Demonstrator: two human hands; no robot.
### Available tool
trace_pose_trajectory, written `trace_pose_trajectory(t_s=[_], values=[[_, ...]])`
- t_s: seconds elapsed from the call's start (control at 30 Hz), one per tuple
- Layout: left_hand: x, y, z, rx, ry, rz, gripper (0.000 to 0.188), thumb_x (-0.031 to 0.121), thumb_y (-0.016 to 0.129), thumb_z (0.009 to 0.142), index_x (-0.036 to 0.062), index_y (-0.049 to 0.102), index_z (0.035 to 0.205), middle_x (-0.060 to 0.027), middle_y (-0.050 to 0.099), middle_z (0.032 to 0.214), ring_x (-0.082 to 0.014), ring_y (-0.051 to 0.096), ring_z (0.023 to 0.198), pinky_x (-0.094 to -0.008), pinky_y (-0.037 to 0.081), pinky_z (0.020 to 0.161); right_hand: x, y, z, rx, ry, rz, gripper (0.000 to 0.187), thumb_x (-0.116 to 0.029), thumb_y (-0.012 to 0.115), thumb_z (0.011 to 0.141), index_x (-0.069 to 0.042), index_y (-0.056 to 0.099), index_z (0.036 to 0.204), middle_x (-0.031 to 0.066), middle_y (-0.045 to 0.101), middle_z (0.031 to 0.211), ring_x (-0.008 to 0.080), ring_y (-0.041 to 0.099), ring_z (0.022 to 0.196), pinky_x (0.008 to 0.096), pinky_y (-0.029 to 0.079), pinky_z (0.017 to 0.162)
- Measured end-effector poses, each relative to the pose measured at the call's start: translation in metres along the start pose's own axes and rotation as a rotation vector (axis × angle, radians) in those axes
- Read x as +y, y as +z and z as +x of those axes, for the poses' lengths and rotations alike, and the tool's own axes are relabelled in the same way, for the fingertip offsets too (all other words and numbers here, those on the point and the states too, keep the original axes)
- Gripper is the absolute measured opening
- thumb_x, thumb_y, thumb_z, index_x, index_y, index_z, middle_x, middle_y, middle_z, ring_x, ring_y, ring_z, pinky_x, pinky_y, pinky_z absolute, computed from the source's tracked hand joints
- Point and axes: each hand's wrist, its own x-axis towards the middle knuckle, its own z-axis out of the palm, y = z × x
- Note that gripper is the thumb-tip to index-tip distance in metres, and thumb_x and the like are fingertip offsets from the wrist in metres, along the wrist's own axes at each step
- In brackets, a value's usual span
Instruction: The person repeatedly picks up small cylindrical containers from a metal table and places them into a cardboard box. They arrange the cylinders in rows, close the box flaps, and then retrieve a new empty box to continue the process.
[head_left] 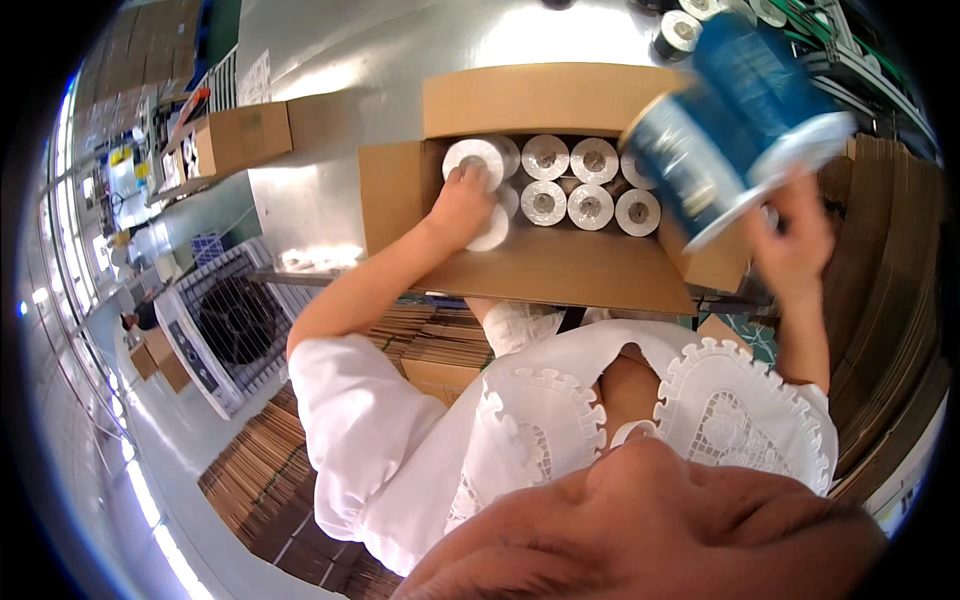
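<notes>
An open cardboard box (pixel 560 270) lies in front of me with its flaps folded out. Inside, white rolls (pixel 591 207) with brown cores stand in two rows, ends up. At the box's left end my left hand (pixel 465 205) is closed on a white roll (pixel 472 160), its fingers over the roll's near edge. Over the right end, my right hand (pixel 795 235) grips two blue-wrapped rolls (pixel 762 85) by their lower ends. The pair is tilted, smeared by motion, and hides the box's right corner.
More rolls (pixel 680 33) stand at the far right by a green-edged rack. Flattened cartons (pixel 870 260) are stacked to my right, with others below left. A second open carton (pixel 245 138) sits at the left of the metal table (pixel 345 75). A large fan unit (pixel 235 320) stands lower left.
</notes>
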Motion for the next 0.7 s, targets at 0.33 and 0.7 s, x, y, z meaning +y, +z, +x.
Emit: trace_pose_trajectory(t_s=[0.33,0.7], values=[[-0.017,0.075,-0.013,-0.122,0.096,0.046,0.018,0.021,0.059,0.073,0.0091,0.07,0.079,-0.0153,0.055,0.103,-0.032,0.047,0.107,-0.0404,0.043,0.091,-0.005,0.28,-0.047,-0.923,-0.216,-0.077,0.057,-0.011,0.058,0.077,0.013,0.038,0.124,0.0239,0.063,0.075,0.0369,0.064,0.069,0.0459,0.05,0.058],[-0.022,0.097,-0.043,-0.109,-0.004,-0.198,0.015,0.018,0.058,0.076,0.0107,0.07,0.08,-0.0131,0.053,0.101,-0.03,0.047,0.103,-0.0388,0.042,0.09,0.097,0.154,0.162,0.019,0.258,-0.171,0.049,-0.037,0.065,0.078,-0.003,0.056,0.113,0.0139,0.068,0.091,0.0254,0.067,0.073,0.0338,0.051,0.068]])
